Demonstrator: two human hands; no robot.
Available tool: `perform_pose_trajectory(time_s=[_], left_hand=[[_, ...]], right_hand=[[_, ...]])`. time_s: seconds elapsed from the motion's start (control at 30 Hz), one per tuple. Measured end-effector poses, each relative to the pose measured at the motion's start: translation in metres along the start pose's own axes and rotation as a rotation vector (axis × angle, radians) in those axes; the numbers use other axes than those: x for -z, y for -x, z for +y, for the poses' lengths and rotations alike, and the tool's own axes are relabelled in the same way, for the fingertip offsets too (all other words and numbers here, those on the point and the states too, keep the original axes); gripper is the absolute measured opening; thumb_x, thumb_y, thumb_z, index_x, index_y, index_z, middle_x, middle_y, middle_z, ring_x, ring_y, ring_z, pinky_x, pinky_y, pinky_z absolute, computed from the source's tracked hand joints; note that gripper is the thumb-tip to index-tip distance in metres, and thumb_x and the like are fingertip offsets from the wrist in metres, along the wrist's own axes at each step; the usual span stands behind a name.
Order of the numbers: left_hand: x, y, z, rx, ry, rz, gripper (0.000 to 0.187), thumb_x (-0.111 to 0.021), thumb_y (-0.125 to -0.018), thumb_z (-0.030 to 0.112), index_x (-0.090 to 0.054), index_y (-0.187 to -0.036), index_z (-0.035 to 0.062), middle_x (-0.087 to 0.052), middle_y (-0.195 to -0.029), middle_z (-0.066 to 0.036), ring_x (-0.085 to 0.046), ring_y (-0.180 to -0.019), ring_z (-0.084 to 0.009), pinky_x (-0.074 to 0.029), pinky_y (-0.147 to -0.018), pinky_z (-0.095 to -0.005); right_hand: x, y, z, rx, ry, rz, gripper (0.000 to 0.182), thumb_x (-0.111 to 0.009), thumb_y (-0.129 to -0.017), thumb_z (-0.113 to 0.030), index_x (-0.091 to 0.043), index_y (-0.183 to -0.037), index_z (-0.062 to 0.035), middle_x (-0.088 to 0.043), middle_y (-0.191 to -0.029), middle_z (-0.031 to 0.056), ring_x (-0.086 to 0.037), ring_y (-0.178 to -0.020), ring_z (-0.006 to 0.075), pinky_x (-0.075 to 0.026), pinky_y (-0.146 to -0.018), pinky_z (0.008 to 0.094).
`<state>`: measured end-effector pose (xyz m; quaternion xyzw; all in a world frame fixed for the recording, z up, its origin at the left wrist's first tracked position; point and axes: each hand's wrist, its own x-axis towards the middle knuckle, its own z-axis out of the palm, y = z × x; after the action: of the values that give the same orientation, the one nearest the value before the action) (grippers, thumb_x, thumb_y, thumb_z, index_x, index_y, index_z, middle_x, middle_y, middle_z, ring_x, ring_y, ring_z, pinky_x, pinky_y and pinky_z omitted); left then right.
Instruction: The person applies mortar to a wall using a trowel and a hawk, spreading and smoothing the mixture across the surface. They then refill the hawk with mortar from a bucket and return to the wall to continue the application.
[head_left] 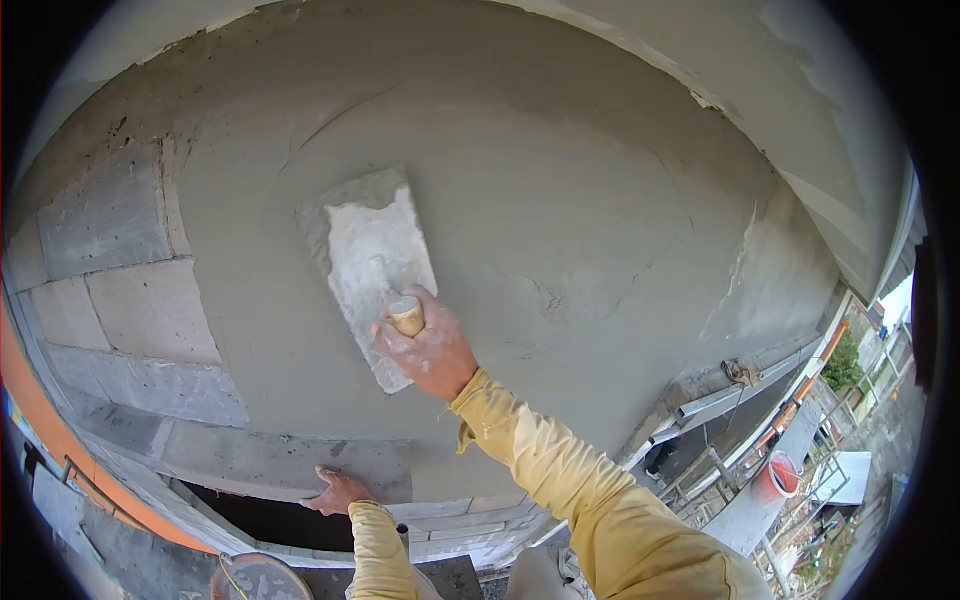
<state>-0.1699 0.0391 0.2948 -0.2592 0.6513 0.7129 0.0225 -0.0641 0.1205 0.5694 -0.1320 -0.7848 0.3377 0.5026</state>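
My right hand (pixel 432 345) is wrapped round the wooden handle of a plastering trowel (pixel 375 235), whose flat, mortar-smeared blade lies against the wall. Wet grey plaster (pixel 560 220) covers most of that wall, with a few cracks and ridges in it. Lower down, my left hand (pixel 338 492) rests with fingers apart on the edge of a concrete block ledge (pixel 280 458) above a dark opening. Nothing shows in the left hand. Both arms wear yellow sleeves.
Bare grey blocks (pixel 150 310) show at the wall's left. A round bucket (pixel 258 578) stands below the opening. On the right are a red bucket (pixel 777 478), scaffold poles, a ledge with a rag (pixel 742 373) and scattered rubble. An orange curved edge (pixel 90 480) runs along the left.
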Motion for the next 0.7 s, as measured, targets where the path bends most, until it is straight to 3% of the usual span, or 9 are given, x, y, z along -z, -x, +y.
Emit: perform_pose_trajectory(time_s=[0.13,0.23,0.4,0.47,0.5,0.57,0.6,0.63,0.7], left_hand=[[-0.002,-0.007,-0.005,-0.039,-0.003,0.023,0.091,-0.065,-0.090,0.039,-0.006,-0.152,0.0080,-0.032,-0.132,-0.033,-0.052,-0.110,-0.0438,-0.052,-0.092,-0.0494],[-0.004,-0.007,-0.004,-0.040,0.013,0.050,0.090,-0.065,-0.090,0.036,-0.006,-0.151,0.0070,-0.032,-0.132,-0.033,-0.052,-0.111,-0.0440,-0.051,-0.094,-0.0487],[0.000,-0.002,0.000,-0.040,0.016,0.026,0.088,-0.065,-0.091,0.033,-0.006,-0.151,0.0040,-0.032,-0.132,-0.032,-0.051,-0.113,-0.0441,-0.051,-0.094,-0.0484],[-0.002,-0.005,0.001,-0.028,0.031,0.025,0.088,-0.065,-0.091,0.032,-0.006,-0.150,0.0031,-0.032,-0.133,-0.032,-0.051,-0.113,-0.0443,-0.050,-0.095,-0.0482],[-0.005,-0.010,-0.006,-0.043,0.006,0.042,0.090,-0.067,-0.090,0.033,-0.007,-0.150,0.0029,-0.033,-0.133,-0.034,-0.051,-0.114,-0.0447,-0.050,-0.096,-0.0488],[-0.005,-0.013,-0.010,-0.065,-0.025,0.057,0.092,-0.068,-0.089,0.034,-0.008,-0.150,0.0026,-0.035,-0.132,-0.036,-0.051,-0.114,-0.0451,-0.050,-0.097,-0.0493],[-0.005,-0.012,-0.010,-0.058,-0.013,0.055,0.092,-0.069,-0.089,0.034,-0.008,-0.150,0.0030,-0.035,-0.132,-0.036,-0.052,-0.114,-0.0453,-0.050,-0.096,-0.0489],[-0.006,-0.012,-0.010,-0.051,-0.002,0.052,0.092,-0.069,-0.088,0.034,-0.008,-0.151,0.0035,-0.035,-0.132,-0.036,-0.052,-0.113,-0.0454,-0.051,-0.096,-0.0484],[-0.009,-0.017,-0.016,-0.062,-0.018,0.055,0.092,-0.069,-0.088,0.034,-0.008,-0.151,0.0037,-0.035,-0.132,-0.036,-0.053,-0.112,-0.0452,-0.052,-0.095,-0.0480]], right_hand=[[0.041,-0.040,-0.020,-0.217,-0.252,0.111,0.038,-0.069,-0.084,-0.018,-0.048,-0.109,0.0020,-0.058,-0.072,0.0059,-0.060,-0.063,0.0160,-0.048,-0.058,0.0311],[0.020,-0.050,-0.008,-0.268,-0.186,-0.074,0.045,-0.069,-0.083,-0.021,-0.044,-0.112,0.0021,-0.059,-0.078,0.0093,-0.060,-0.070,0.0200,-0.049,-0.065,0.0336],[-0.031,-0.036,0.025,0.010,0.058,-0.327,0.050,-0.068,-0.081,-0.027,-0.044,-0.113,0.0031,-0.058,-0.095,0.0203,-0.060,-0.089,0.0295,-0.048,-0.079,0.0407],[-0.044,-0.036,0.034,0.237,0.066,-0.385,0.054,-0.066,-0.084,-0.025,-0.041,-0.125,0.0008,-0.055,-0.070,0.0083,-0.056,-0.054,0.0180,-0.050,-0.055,0.0344],[-0.048,-0.037,0.039,0.242,0.059,-0.387,0.054,-0.066,-0.084,-0.025,-0.041,-0.125,0.0008,-0.055,-0.070,0.0083,-0.056,-0.054,0.0180,-0.050,-0.055,0.0344],[-0.043,-0.039,-0.005,-0.178,0.049,-0.668,0.053,-0.063,-0.085,-0.022,-0.040,-0.126,0.0020,-0.056,-0.072,0.0102,-0.062,-0.067,0.0233,-0.052,-0.065,0.0377],[-0.046,-0.041,-0.016,-0.120,0.063,-0.658,0.051,-0.062,-0.087,-0.021,-0.039,-0.125,0.0037,-0.061,-0.076,0.0183,-0.066,-0.079,0.0348,-0.053,-0.073,0.0441],[-0.052,-0.046,-0.019,-0.125,0.061,-0.646,0.051,-0.062,-0.087,-0.021,-0.039,-0.125,0.0037,-0.061,-0.076,0.0183,-0.066,-0.079,0.0348,-0.053,-0.073,0.0441],[-0.065,-0.061,-0.026,0.216,0.294,-0.351,0.049,-0.061,-0.088,-0.021,-0.039,-0.123,0.0045,-0.063,-0.083,0.0274,-0.064,-0.083,0.0456,-0.052,-0.075,0.0497]])
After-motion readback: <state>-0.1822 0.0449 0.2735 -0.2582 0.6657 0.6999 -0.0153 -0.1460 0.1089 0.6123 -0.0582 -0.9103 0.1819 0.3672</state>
